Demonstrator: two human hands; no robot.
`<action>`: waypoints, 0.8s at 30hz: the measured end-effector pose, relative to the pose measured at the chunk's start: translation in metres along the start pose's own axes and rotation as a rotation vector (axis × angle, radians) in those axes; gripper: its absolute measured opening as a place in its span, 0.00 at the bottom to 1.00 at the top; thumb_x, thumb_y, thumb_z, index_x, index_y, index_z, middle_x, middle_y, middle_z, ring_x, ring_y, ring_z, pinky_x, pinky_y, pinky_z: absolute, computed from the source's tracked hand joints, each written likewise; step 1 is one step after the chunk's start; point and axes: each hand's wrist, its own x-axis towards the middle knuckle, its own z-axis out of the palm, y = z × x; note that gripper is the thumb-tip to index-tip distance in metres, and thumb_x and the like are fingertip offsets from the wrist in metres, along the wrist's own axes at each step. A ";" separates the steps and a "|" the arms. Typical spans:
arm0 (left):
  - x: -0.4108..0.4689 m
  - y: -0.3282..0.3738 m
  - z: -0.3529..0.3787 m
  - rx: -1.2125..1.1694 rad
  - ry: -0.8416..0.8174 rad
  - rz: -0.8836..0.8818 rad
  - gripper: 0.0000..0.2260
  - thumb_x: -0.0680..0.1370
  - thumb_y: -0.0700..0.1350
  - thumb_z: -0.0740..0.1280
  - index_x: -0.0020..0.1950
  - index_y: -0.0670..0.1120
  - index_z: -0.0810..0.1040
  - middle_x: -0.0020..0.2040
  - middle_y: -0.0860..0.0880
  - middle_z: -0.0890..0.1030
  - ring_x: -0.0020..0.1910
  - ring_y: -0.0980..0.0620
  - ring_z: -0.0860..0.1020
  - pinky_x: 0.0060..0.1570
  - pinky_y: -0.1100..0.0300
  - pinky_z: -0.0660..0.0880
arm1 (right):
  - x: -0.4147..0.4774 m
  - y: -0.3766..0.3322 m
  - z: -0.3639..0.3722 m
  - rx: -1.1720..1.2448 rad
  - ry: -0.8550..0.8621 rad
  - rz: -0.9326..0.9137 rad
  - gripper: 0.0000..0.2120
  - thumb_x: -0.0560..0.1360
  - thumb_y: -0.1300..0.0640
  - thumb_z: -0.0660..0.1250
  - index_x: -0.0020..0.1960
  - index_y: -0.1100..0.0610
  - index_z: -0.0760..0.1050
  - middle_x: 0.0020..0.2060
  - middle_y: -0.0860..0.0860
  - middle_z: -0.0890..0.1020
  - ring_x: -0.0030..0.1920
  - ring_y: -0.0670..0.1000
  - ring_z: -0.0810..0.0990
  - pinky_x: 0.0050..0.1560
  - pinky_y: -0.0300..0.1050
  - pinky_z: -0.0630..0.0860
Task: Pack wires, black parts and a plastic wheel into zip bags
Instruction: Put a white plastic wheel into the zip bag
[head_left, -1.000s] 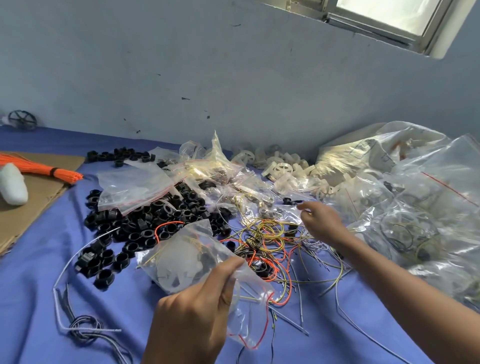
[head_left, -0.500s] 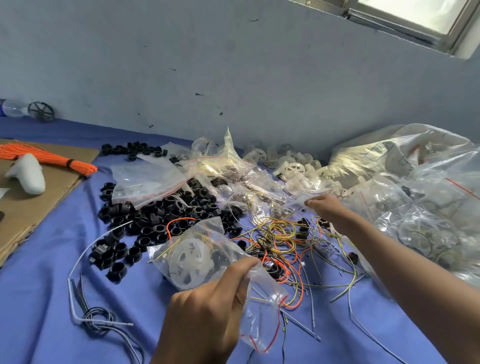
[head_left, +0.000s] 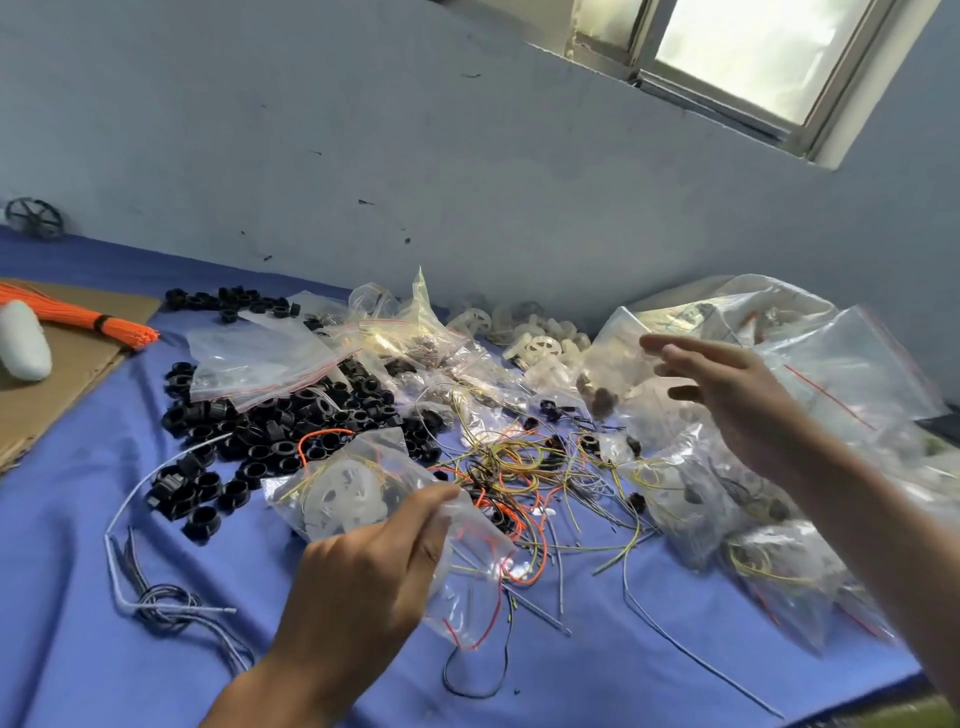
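- A blue-covered counter (head_left: 78, 597) runs up to a pale wall (head_left: 363, 156), with a window (head_left: 753, 57) at the top right.
- At the far left, a sheet of cardboard (head_left: 57, 384) carries a tied bundle of orange strands (head_left: 78, 317) and a white rounded object (head_left: 23, 340). A dark spoked wheel (head_left: 34, 218) leans against the wall.
- A heap of black parts (head_left: 291, 415) spreads across the middle left, with a flat stack of empty zip bags (head_left: 260, 364) lying partly on top of it.
- Loose white wheels (head_left: 540, 343) sit at the back near the wall, and filled clear bags (head_left: 779, 519) pile up on the right.
- A tangle of loose wires (head_left: 519, 478), yellow, orange and grey, lies between the black heap and the filled bags. A bent grey cable (head_left: 156, 603) lies apart at the near left.
- The left hand (head_left: 363, 577) holds the zip bag (head_left: 467, 571) just above the counter, in front of the wire tangle, its grip pinched on the plastic between thumb and fingers.
- The zip bag is clear and crumpled. It shows a white plastic wheel (head_left: 343, 493) inside with thin yellow and orange wires, and an orange and a dark wire trail from its lower end.
- The right hand (head_left: 727, 395) is raised over the filled bags, blurred, its grip apart with the fingers stretched out and holding nothing.
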 end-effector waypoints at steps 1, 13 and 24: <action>0.000 0.001 0.000 -0.005 0.004 -0.006 0.15 0.80 0.55 0.57 0.61 0.57 0.79 0.25 0.51 0.76 0.23 0.49 0.76 0.20 0.58 0.67 | -0.015 -0.008 -0.007 0.035 -0.023 -0.004 0.12 0.79 0.59 0.63 0.60 0.56 0.80 0.57 0.50 0.84 0.50 0.48 0.79 0.49 0.44 0.73; -0.007 -0.001 0.008 -0.140 -0.048 -0.104 0.12 0.82 0.57 0.56 0.62 0.61 0.74 0.26 0.58 0.70 0.31 0.49 0.77 0.28 0.54 0.70 | -0.145 -0.027 0.022 0.458 -0.392 0.228 0.14 0.72 0.58 0.65 0.53 0.63 0.83 0.53 0.61 0.84 0.46 0.56 0.85 0.44 0.44 0.82; -0.007 0.006 0.013 -0.136 -0.002 -0.087 0.14 0.81 0.55 0.55 0.63 0.59 0.75 0.34 0.48 0.81 0.37 0.42 0.81 0.34 0.50 0.75 | -0.178 0.037 0.150 -0.065 -0.491 -0.171 0.14 0.81 0.66 0.61 0.62 0.54 0.79 0.60 0.45 0.80 0.64 0.44 0.76 0.66 0.48 0.71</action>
